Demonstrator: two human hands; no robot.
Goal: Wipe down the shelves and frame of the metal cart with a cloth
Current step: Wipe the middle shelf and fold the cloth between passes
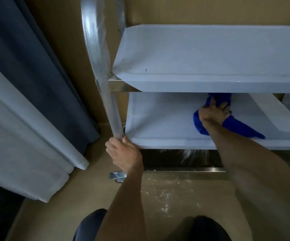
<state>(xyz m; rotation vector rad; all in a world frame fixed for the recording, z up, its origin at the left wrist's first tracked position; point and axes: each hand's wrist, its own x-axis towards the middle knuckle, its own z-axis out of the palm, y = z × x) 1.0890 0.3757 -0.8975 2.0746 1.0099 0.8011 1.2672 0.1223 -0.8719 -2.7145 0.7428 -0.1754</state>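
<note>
Right hand (213, 112) bunches a blue cloth (234, 126) on the cart's middle shelf (160, 119), fingers curled into the fabric. Left hand (123, 153) grips the cart's round metal post (113, 115). Both shelves are smooth, pale trays with raised rims; tan floor (167, 193) with white specks; grey curtains (27, 94) hang left.

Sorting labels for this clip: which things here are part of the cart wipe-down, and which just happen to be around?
Job:
blue cloth
middle shelf
top shelf
cart frame post
right hand
left hand

Around:
curtains
white crumbs on floor
caster wheel
</note>
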